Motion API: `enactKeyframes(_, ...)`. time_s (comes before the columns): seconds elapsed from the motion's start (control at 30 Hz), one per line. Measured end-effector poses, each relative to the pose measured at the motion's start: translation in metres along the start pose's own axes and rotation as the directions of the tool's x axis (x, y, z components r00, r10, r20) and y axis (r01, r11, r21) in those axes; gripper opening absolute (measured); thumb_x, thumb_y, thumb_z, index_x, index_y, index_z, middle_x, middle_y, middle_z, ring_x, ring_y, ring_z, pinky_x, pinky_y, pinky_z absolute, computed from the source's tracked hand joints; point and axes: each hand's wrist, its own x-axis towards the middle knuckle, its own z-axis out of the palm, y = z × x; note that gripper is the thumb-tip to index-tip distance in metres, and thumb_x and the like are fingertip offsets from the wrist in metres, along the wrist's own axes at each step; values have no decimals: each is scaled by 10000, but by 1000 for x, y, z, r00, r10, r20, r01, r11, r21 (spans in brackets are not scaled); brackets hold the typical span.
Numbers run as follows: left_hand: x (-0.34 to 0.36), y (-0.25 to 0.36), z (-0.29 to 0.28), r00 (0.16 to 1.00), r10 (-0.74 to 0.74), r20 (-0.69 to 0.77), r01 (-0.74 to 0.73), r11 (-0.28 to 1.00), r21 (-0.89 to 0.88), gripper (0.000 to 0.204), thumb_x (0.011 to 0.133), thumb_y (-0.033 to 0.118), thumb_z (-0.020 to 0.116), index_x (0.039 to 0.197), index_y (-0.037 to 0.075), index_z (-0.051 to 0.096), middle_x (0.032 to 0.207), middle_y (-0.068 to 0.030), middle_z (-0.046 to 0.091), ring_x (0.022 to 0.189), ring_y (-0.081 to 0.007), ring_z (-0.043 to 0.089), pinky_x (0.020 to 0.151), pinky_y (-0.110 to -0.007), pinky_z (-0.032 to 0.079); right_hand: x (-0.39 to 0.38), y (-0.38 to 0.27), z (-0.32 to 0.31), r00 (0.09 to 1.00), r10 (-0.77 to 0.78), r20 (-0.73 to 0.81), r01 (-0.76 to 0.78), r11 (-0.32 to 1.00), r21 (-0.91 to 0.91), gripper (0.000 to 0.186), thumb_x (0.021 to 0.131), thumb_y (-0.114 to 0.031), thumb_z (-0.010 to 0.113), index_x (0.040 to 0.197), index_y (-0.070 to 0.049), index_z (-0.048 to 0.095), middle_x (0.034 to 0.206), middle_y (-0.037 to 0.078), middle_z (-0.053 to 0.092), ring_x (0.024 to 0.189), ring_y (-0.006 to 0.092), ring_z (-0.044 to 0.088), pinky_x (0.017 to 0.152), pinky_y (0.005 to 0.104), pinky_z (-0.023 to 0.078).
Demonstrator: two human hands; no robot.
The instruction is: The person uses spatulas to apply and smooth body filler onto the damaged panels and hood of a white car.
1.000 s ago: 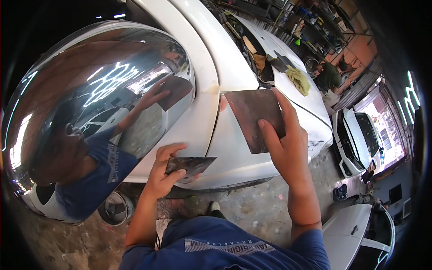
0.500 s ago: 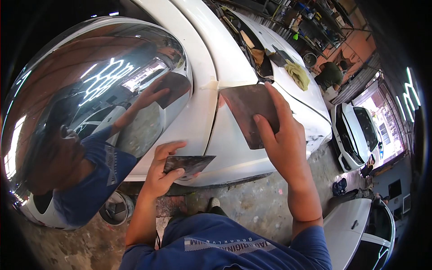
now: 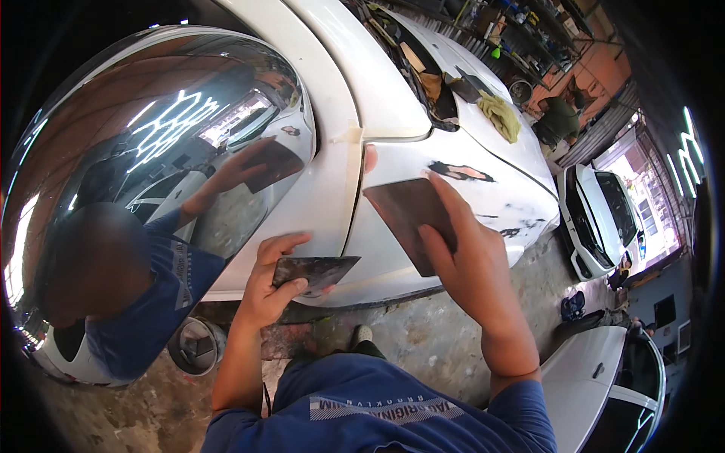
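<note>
My left hand (image 3: 268,291) grips a small dark flat sheet (image 3: 317,272), held low over the front of the white car's panel (image 3: 476,211). My right hand (image 3: 476,272) has thumb and fingers on a larger dark rectangular sheet (image 3: 400,215) at that panel; contact beneath is hidden. Just beyond it the panel shows sanded dark patches (image 3: 461,171). Beige masking tape (image 3: 351,162) runs along the seam between my hands. To the left, a large glossy curved surface (image 3: 113,106) reflects my arm and body.
A green cloth (image 3: 498,117) lies on the car. Behind it are shelves (image 3: 544,38) and a crouching person (image 3: 557,121). Another white car (image 3: 596,219) stands right, with a white door (image 3: 581,385) nearer. A metal bucket (image 3: 195,347) sits on the floor (image 3: 400,340).
My right hand and its dark sheet have moved down toward me, uncovering dark patches on the white panel. My left hand is slightly higher in view, still gripping its sheet.
</note>
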Motion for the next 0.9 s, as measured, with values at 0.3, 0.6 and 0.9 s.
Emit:
enactKeyframes(0.3,-15,1,21,989,-134,-57,109,941,-319,366,890,88,638,1234,-37,632,1299,-146,648,1167,-258,585,1038,-396,432,-128,36,-19,827,562,21,-482,690,540,237,914,44,682,1098,-24,549,1184,181,687,1113,242,684,924,360,539)
enactKeyframes(0.6,4,63,136,806,-435,401,560,344,-754,406,1004,123,577,1359,-60,503,1222,-199,672,1095,-305,699,945,-446,591,-224,26,23,895,422,-143,-310,820,480,592,936,170,459,1472,-81,434,1433,260,508,1355,405,527,1126,493,423)
enactKeyframes(0.9,-21,48,225,720,-483,498,677,334,-656,335,1010,93,590,1325,-8,534,1218,-94,642,1071,-165,646,914,-329,560,-272,7,19,911,399,-105,-382,912,147,665,801,113,699,1378,-196,584,1342,217,558,1296,468,531,1090,580,432)
